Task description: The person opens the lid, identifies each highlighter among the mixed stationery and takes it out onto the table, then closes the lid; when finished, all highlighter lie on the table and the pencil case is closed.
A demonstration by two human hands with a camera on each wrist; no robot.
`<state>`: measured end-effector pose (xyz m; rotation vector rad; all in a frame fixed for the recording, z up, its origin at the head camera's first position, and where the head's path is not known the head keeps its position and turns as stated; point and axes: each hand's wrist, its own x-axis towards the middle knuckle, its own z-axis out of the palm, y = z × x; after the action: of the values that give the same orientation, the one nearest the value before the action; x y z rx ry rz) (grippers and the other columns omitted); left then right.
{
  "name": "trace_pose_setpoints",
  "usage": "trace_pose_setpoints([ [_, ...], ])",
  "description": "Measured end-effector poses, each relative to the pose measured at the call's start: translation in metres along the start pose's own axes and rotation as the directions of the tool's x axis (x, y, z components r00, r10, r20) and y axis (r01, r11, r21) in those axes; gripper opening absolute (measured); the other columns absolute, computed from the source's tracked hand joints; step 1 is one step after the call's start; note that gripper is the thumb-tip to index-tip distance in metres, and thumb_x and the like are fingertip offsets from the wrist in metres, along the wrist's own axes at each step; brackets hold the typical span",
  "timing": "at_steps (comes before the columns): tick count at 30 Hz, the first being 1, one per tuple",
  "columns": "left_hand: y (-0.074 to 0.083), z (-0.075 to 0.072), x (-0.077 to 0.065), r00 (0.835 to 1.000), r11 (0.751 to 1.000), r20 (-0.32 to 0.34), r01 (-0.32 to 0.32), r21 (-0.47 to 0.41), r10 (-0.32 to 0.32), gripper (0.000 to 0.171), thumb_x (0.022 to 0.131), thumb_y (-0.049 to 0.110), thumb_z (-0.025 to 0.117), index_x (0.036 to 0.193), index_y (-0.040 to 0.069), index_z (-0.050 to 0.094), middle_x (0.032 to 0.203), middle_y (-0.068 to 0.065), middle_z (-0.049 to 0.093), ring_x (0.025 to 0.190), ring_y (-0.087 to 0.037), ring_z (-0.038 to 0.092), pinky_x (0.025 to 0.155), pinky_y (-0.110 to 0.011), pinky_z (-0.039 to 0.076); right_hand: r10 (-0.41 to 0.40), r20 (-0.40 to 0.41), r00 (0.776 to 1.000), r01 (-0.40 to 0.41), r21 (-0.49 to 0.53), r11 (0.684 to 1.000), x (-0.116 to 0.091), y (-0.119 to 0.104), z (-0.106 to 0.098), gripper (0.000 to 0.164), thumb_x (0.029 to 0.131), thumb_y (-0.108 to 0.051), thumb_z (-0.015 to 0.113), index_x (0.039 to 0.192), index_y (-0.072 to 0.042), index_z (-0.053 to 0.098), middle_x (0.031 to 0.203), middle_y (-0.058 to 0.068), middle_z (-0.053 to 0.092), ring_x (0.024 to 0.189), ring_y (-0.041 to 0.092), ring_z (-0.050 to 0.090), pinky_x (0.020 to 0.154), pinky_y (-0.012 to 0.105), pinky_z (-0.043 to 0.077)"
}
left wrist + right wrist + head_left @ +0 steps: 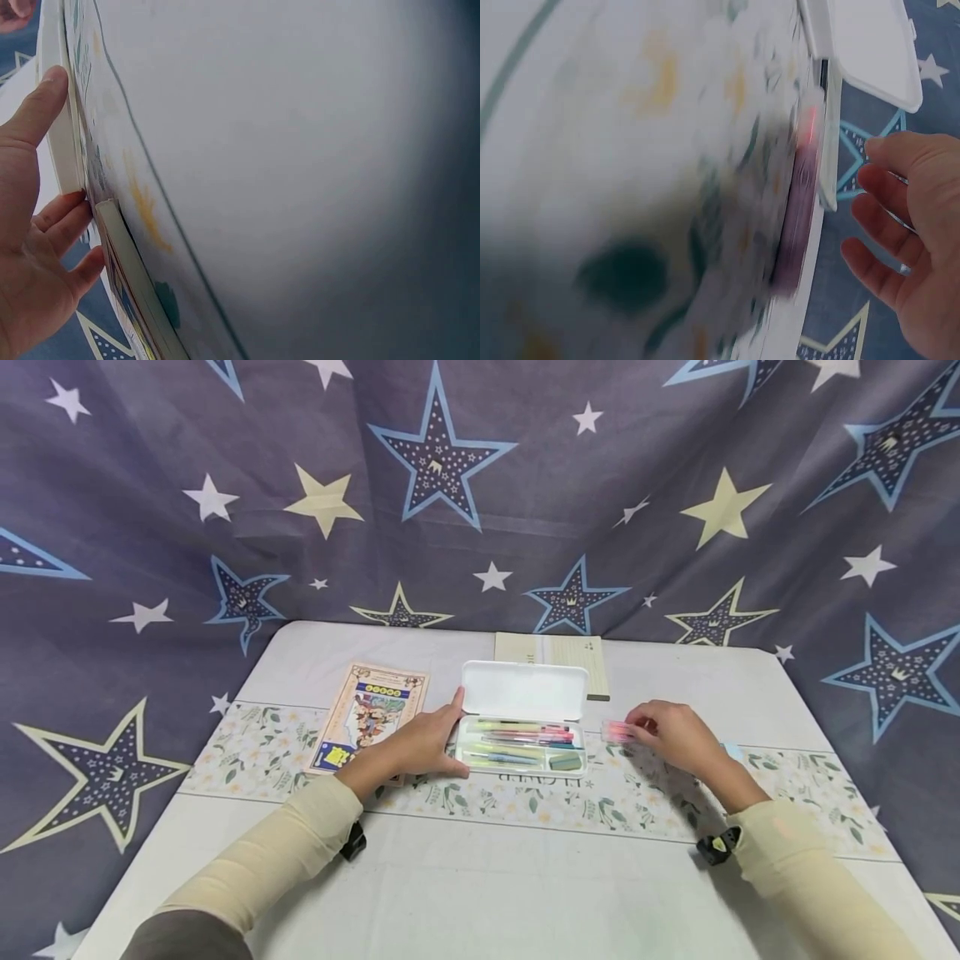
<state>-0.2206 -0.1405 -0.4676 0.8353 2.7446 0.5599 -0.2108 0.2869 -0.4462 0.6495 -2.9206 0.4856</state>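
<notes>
A white pencil case (pixel 523 692) lies with its lid swung back, holding several pens (pixel 517 737) and a greenish block (pixel 566 762). At its left end is my left hand (pixel 427 739), thumb and fingers spread along the edge. The left wrist view shows the straight thumb and fingertips of the left hand (pixel 37 202) against the case's side (pixel 61 142). Right of the case lies a small flat clear item with pink inside (pixel 617 732). My right hand (pixel 671 732) is right over it, and in the right wrist view its loosely bent fingers are apart from the pink item (pixel 799 195).
A comic-style booklet (pixel 378 714) lies left of the case, partly behind my left hand. Behind the lid is a cream notebook (pixel 596 664). A light blue item (pixel 732 752) shows beside my right wrist. A starry cloth (pixel 450 568) hangs behind the white table (pixel 525 885).
</notes>
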Motion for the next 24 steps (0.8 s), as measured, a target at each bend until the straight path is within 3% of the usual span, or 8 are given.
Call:
trace_pose_setpoints([
  [12, 0.001, -0.001, 0.0, 1.0, 1.0, 0.006, 0.011, -0.013, -0.011, 0.143, 0.074, 0.061, 0.085, 0.163, 0.007, -0.014, 0.156, -0.008, 0.047, 0.124, -0.026, 0.061, 0.106, -0.045, 0.046, -0.022, 0.012, 1.0, 0.021, 0.048, 0.999, 0.029, -0.036, 0.013, 0.011, 0.094, -0.016, 0.072, 0.101, -0.01, 0.077, 0.088, 0.003, 0.073, 0.076, 0.013, 0.064, 0.071, 0.037, 0.053],
  [24, 0.0, -0.001, 0.001, 1.0, 1.0, 0.016, 0.02, -0.011, -0.02, 0.144, 0.074, 0.062, 0.085, 0.163, 0.009, -0.015, 0.155, -0.006, 0.047, 0.122, -0.025, 0.062, 0.105, -0.044, 0.046, -0.097, 0.042, 0.994, 0.095, 0.045, 0.995, 0.049, -0.064, 0.027, 0.009, 0.093, -0.016, 0.074, 0.099, -0.011, 0.078, 0.089, 0.001, 0.073, 0.077, 0.012, 0.065, 0.073, 0.035, 0.054],
])
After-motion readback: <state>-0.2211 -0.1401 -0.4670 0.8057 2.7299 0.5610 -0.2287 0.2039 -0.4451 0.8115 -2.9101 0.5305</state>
